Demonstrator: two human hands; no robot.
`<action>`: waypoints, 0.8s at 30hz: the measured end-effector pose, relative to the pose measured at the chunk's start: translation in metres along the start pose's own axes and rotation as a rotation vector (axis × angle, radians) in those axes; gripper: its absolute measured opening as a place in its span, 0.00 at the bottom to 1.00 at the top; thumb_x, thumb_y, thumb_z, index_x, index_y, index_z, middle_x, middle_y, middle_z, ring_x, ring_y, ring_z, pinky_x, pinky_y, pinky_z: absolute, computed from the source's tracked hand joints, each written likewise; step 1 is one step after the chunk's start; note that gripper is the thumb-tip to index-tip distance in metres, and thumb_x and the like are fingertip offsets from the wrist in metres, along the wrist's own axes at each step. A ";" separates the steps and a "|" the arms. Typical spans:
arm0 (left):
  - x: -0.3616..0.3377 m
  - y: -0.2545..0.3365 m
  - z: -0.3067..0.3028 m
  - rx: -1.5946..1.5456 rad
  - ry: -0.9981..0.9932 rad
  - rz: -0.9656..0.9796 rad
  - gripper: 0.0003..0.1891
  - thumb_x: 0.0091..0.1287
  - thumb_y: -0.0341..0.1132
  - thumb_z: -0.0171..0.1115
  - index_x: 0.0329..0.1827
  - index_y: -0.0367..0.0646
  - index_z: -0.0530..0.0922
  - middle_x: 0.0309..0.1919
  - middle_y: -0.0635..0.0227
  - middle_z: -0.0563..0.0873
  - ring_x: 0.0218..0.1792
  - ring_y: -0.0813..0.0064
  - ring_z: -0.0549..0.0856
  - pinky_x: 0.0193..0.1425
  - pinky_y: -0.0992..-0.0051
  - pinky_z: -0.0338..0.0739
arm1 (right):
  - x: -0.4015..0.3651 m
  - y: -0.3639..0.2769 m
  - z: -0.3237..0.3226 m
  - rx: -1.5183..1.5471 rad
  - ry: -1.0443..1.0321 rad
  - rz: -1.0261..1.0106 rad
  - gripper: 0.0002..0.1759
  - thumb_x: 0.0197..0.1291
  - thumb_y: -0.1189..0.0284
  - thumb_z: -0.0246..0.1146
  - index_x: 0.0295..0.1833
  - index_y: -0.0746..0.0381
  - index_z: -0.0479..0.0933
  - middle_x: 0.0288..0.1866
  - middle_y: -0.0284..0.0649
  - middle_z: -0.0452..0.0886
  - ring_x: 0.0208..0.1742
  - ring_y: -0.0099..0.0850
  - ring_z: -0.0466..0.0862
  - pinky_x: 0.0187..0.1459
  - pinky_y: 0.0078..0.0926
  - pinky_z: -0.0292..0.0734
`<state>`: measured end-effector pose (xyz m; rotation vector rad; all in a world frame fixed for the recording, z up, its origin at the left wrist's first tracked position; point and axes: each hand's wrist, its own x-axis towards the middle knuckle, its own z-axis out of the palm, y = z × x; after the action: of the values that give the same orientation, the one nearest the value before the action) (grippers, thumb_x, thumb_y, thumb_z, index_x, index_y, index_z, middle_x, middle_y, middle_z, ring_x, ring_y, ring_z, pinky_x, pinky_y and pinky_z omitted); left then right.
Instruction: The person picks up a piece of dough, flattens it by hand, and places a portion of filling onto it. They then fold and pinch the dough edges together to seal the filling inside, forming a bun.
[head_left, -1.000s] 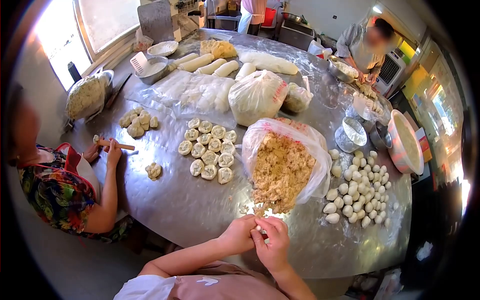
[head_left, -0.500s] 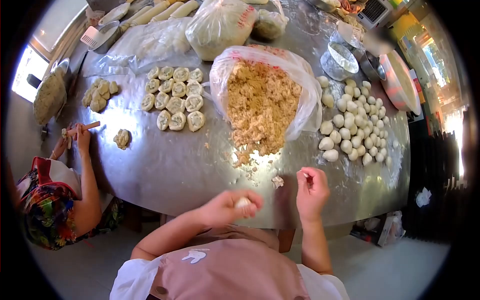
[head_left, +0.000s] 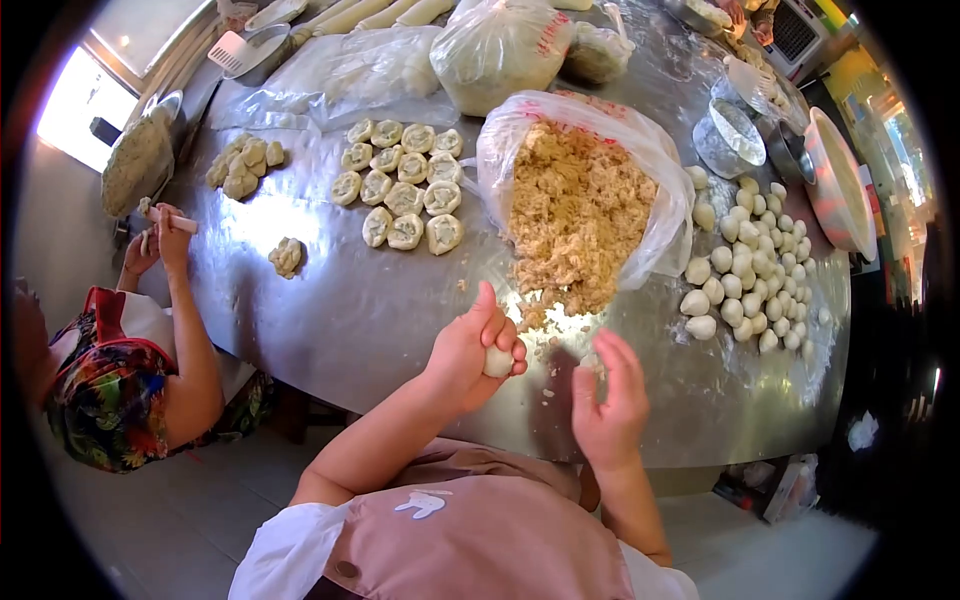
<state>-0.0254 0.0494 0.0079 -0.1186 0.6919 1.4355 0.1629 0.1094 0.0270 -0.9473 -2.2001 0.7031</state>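
My left hand is closed around a smooth white dough ball, its thumb pointing up. To its right, my right hand is raised with fingers stretched and thumb apart, holding nothing that I can see. A pale dough scrap shows partly behind its fingers. Just beyond both hands, a brown crumbly filling spills from an open plastic bag onto the metal table. Many white dough balls lie grouped at the right.
Pleated buns sit in rows left of the filling. Dough lumps and a single piece lie farther left. A co-worker's hands hold a rolling pin there. A metal bowl and large basin stand at right.
The view has shifted, moving the table contents rightward. My left hand has risen and turned thumb-up with the dough ball. My right hand has gone from a pinch to outstretched fingers.
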 end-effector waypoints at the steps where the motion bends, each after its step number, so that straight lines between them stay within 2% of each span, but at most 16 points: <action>1: 0.005 -0.004 -0.001 -0.005 0.000 0.087 0.30 0.72 0.63 0.40 0.20 0.49 0.66 0.23 0.70 0.71 0.37 0.67 0.77 0.43 0.65 0.74 | 0.005 -0.009 0.005 0.035 -0.039 -0.050 0.20 0.60 0.72 0.64 0.57 0.69 0.73 0.58 0.51 0.76 0.58 0.48 0.77 0.59 0.39 0.73; 3: 0.015 -0.014 -0.008 -0.014 0.002 0.261 0.31 0.72 0.65 0.37 0.25 0.47 0.72 0.30 0.67 0.78 0.42 0.65 0.78 0.51 0.64 0.74 | 0.014 -0.025 0.023 0.178 -0.081 -0.093 0.23 0.61 0.72 0.65 0.59 0.69 0.71 0.56 0.52 0.77 0.57 0.47 0.78 0.58 0.38 0.74; 4: 0.010 -0.013 0.004 -0.010 0.020 0.245 0.32 0.72 0.65 0.35 0.31 0.46 0.74 0.37 0.65 0.79 0.46 0.64 0.78 0.56 0.63 0.72 | 0.016 -0.032 0.034 0.286 -0.084 -0.085 0.25 0.61 0.72 0.65 0.61 0.69 0.69 0.54 0.52 0.77 0.56 0.46 0.78 0.57 0.36 0.75; 6: -0.007 -0.011 0.029 -0.002 0.057 0.204 0.36 0.71 0.67 0.31 0.44 0.43 0.77 0.52 0.61 0.81 0.53 0.61 0.77 0.64 0.62 0.68 | 0.005 -0.028 0.050 0.498 -0.093 0.147 0.24 0.65 0.71 0.62 0.62 0.68 0.66 0.49 0.47 0.79 0.49 0.35 0.80 0.52 0.29 0.76; 7: -0.006 -0.014 0.018 -0.010 -0.111 0.199 0.39 0.71 0.67 0.28 0.61 0.42 0.72 0.66 0.60 0.72 0.62 0.59 0.73 0.69 0.59 0.64 | 0.004 -0.025 0.052 0.623 -0.099 0.268 0.22 0.66 0.71 0.61 0.62 0.67 0.67 0.49 0.45 0.79 0.47 0.32 0.80 0.50 0.27 0.76; 10: -0.010 -0.010 0.024 -0.005 -0.091 0.297 0.38 0.72 0.66 0.30 0.62 0.41 0.71 0.66 0.59 0.72 0.66 0.59 0.70 0.68 0.58 0.65 | 0.006 -0.019 0.045 0.892 -0.242 0.446 0.20 0.74 0.61 0.49 0.59 0.66 0.69 0.47 0.38 0.79 0.42 0.22 0.79 0.45 0.20 0.75; 12: -0.005 -0.015 0.008 0.259 -0.161 0.272 0.34 0.74 0.62 0.34 0.54 0.39 0.75 0.59 0.56 0.77 0.66 0.59 0.71 0.67 0.58 0.67 | 0.004 -0.017 0.039 0.981 -0.405 0.492 0.25 0.76 0.54 0.42 0.56 0.65 0.71 0.44 0.36 0.79 0.41 0.21 0.78 0.43 0.20 0.73; 13: -0.001 -0.019 -0.001 0.387 -0.199 0.259 0.32 0.75 0.60 0.37 0.50 0.38 0.78 0.55 0.55 0.79 0.66 0.58 0.71 0.66 0.59 0.67 | 0.008 -0.030 0.035 0.864 -0.417 0.489 0.33 0.74 0.47 0.38 0.58 0.67 0.71 0.46 0.36 0.79 0.42 0.22 0.78 0.44 0.19 0.73; 15: 0.006 -0.023 -0.005 0.431 -0.256 0.291 0.31 0.76 0.56 0.40 0.39 0.36 0.82 0.44 0.53 0.84 0.63 0.59 0.74 0.60 0.61 0.73 | 0.007 -0.028 0.040 0.778 -0.243 0.298 0.34 0.74 0.46 0.40 0.60 0.69 0.69 0.48 0.37 0.79 0.43 0.23 0.79 0.45 0.19 0.73; 16: 0.009 -0.025 -0.002 0.428 -0.205 0.345 0.31 0.76 0.56 0.40 0.41 0.36 0.82 0.44 0.54 0.84 0.61 0.60 0.76 0.56 0.63 0.75 | 0.007 -0.026 0.045 0.738 -0.160 0.200 0.35 0.73 0.46 0.41 0.61 0.69 0.68 0.48 0.37 0.79 0.43 0.23 0.79 0.45 0.19 0.73; 17: 0.010 -0.027 0.002 0.427 -0.151 0.399 0.31 0.75 0.57 0.41 0.43 0.36 0.82 0.43 0.55 0.84 0.59 0.62 0.78 0.51 0.66 0.77 | 0.006 -0.025 0.050 0.685 -0.069 0.076 0.29 0.74 0.52 0.44 0.58 0.68 0.68 0.46 0.38 0.77 0.41 0.22 0.79 0.43 0.20 0.76; 18: 0.010 -0.028 0.004 0.430 -0.096 0.449 0.31 0.75 0.57 0.41 0.44 0.37 0.81 0.43 0.56 0.84 0.57 0.63 0.79 0.47 0.68 0.79 | 0.006 -0.026 0.050 0.721 -0.106 0.195 0.29 0.74 0.51 0.44 0.58 0.68 0.69 0.45 0.38 0.78 0.39 0.21 0.79 0.41 0.19 0.75; 20: -0.004 -0.016 0.028 0.121 -0.138 0.310 0.30 0.75 0.58 0.42 0.48 0.38 0.81 0.40 0.59 0.84 0.52 0.66 0.81 0.40 0.73 0.79 | 0.008 -0.030 0.044 0.780 -0.174 0.436 0.29 0.74 0.51 0.45 0.56 0.68 0.69 0.42 0.37 0.78 0.36 0.20 0.78 0.37 0.18 0.74; 21: -0.006 -0.015 0.030 0.132 -0.137 0.267 0.29 0.74 0.57 0.43 0.50 0.38 0.80 0.39 0.60 0.84 0.51 0.67 0.81 0.37 0.75 0.78 | 0.008 -0.018 0.043 1.002 -0.231 0.511 0.28 0.74 0.50 0.42 0.55 0.66 0.69 0.35 0.34 0.78 0.30 0.20 0.76 0.31 0.17 0.71; 22: -0.009 -0.014 0.031 0.144 -0.135 0.225 0.29 0.74 0.57 0.44 0.51 0.39 0.80 0.38 0.61 0.84 0.49 0.68 0.81 0.34 0.76 0.78 | 0.005 -0.015 0.042 1.020 -0.277 0.531 0.30 0.74 0.47 0.41 0.53 0.65 0.70 0.35 0.35 0.78 0.29 0.21 0.76 0.31 0.18 0.71; 24: -0.008 -0.013 0.026 0.553 -0.102 0.176 0.26 0.75 0.54 0.46 0.52 0.39 0.79 0.40 0.63 0.84 0.45 0.71 0.82 0.31 0.78 0.76 | 0.006 -0.014 0.039 1.052 -0.371 0.566 0.33 0.72 0.42 0.37 0.49 0.61 0.72 0.34 0.36 0.77 0.28 0.23 0.75 0.30 0.19 0.71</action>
<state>-0.0035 0.0522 0.0286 0.4526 1.0077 1.3558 0.1255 0.0968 0.0122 -0.8595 -1.3999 2.1442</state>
